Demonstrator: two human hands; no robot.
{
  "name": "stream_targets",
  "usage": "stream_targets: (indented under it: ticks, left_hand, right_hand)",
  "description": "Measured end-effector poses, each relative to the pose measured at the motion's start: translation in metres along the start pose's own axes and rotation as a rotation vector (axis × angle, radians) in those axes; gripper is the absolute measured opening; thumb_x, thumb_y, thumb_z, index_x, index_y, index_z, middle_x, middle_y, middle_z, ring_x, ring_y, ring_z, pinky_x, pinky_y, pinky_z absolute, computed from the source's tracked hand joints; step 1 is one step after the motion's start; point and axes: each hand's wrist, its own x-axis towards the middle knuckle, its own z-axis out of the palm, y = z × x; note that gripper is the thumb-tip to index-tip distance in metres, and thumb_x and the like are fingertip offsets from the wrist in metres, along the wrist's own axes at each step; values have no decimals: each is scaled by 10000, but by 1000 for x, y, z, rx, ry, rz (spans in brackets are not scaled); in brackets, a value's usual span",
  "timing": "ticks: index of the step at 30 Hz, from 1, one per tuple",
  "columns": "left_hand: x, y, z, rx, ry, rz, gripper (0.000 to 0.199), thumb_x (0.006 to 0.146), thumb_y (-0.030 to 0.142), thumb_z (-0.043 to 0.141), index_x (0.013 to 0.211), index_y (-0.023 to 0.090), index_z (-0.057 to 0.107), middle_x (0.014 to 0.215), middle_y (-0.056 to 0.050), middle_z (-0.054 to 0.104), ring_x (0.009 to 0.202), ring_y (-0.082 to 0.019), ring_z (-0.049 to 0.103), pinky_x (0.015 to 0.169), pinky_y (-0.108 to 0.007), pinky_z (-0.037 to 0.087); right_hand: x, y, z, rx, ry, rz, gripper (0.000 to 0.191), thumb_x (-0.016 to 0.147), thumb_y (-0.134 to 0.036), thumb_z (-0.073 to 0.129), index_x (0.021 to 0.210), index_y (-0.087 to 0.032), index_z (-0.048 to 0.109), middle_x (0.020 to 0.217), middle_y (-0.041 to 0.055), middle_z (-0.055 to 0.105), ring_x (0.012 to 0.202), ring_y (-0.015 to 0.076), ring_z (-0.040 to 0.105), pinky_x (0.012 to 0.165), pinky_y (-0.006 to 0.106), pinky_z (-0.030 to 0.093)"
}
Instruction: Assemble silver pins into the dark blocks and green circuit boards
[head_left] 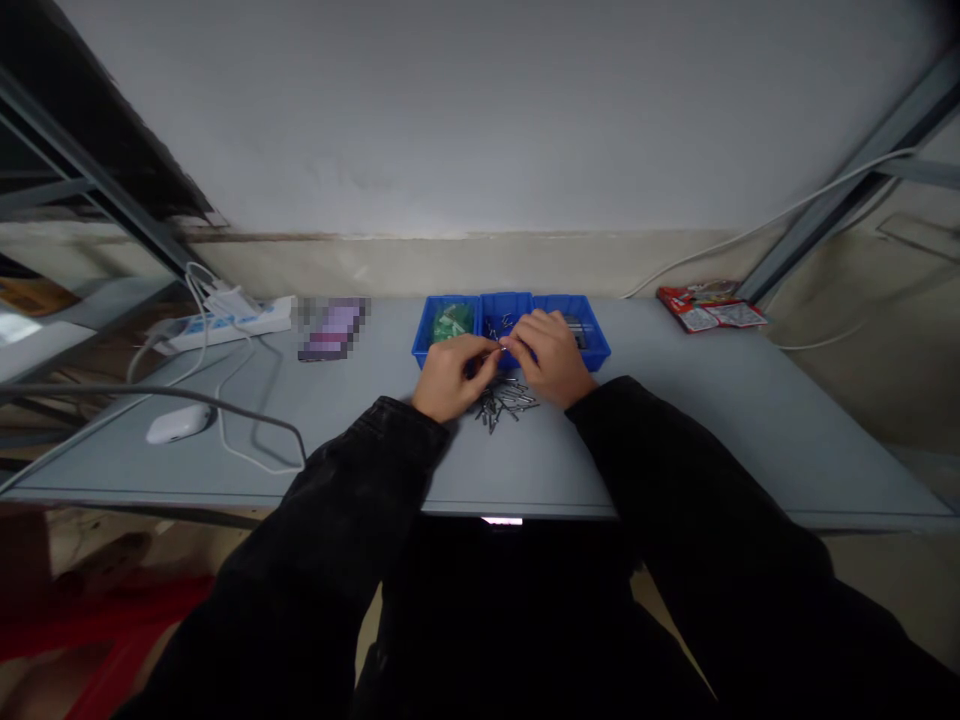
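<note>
My left hand (452, 377) and my right hand (550, 358) meet fingertip to fingertip over the front of the blue bins. Between their pinched fingers is a small shiny metal piece, too small to make out its kind. Just below my hands, a pile of thin metal pieces (501, 402) lies on the table. The left blue bin (421, 335) has a green bag (454, 319) in it. In the middle blue bin (508, 300) are some small metal pieces. Grey rod-like parts (576, 330) lie in the right blue bin (598, 338), partly hidden by my right hand.
On the left are a white power strip (259, 320) with cables, a blurred phone (335, 328) and a white earbud case (178, 425). A red packet (712, 309) lies at the back right. Metal frame posts (817, 200) flank the grey table (720, 420), with a wall behind.
</note>
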Motion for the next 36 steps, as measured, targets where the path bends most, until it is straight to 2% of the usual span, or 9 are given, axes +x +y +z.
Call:
stream_targets:
  ticks: [5, 13, 21, 28, 30, 32, 34, 36]
  left_hand:
    - [0, 1, 0, 7, -4, 5, 249, 1011, 312, 557, 983, 158, 752, 874, -45, 753, 728, -139, 643, 768, -306, 542]
    - [2, -2, 0, 18, 41, -5, 278, 1033, 352, 567, 1000, 167, 772, 850, -54, 757, 703, -139, 637, 782, -323, 552]
    - [4, -5, -2, 4, 131, -13, 246, 1027, 325, 593, 979, 166, 775, 815, -45, 744, 741, -144, 662, 797, -320, 551]
    - [4, -5, -6, 24, 120, -88, 258, 1021, 340, 588, 989, 169, 779, 823, -49, 761, 673, -133, 632, 761, -323, 560]
    - [3, -6, -7, 26, 96, -116, 259, 1017, 338, 590, 999, 163, 779, 783, -39, 754, 621, -126, 613, 735, -312, 556]
    - [2, -8, -6, 39, 25, -123, 256, 1017, 332, 586, 1012, 164, 780, 724, -22, 738, 572, -121, 594, 699, -298, 544]
    - [0, -10, -3, 59, -89, -107, 250, 1019, 326, 583, 1019, 175, 782, 681, -12, 724, 546, -123, 588, 681, -291, 534]
    - [-1, -13, 2, 80, -207, -82, 227, 1009, 313, 598, 1007, 192, 790, 656, -11, 715, 530, -131, 584, 670, -291, 527]
  right_hand:
    - [0, -1, 1, -36, -10, 47, 470, 1104, -401, 367, 684, -212, 461, 710, 9, 595, 762, 194, 507, 785, 385, 305]
    - [4, 0, -3, 0, 12, 105, 516, 1107, -449, 351, 652, -214, 415, 643, -11, 534, 675, 175, 487, 748, 371, 300]
    - [5, 1, -8, 112, 98, 86, 331, 1078, -345, 457, 800, -212, 578, 822, 24, 679, 802, 199, 613, 807, 382, 371]
    - [4, -5, -14, 94, 303, 9, 219, 1055, -277, 524, 874, -225, 636, 889, 22, 715, 877, 212, 664, 867, 411, 433]
    - [4, -7, -18, 75, 423, 35, 202, 1056, -266, 511, 904, -228, 638, 911, 35, 706, 908, 222, 664, 880, 421, 450]
    - [6, -7, -22, 33, 523, 122, 192, 1054, -283, 504, 937, -229, 646, 940, 58, 687, 939, 240, 651, 891, 438, 463]
    - [7, -5, -24, -22, 521, 218, 189, 1048, -306, 503, 1000, -227, 668, 969, 77, 669, 961, 258, 634, 901, 455, 465]
    - [8, -1, -23, -59, 430, 271, 202, 1039, -318, 511, 1079, -227, 686, 982, 84, 661, 969, 269, 625, 908, 463, 456]
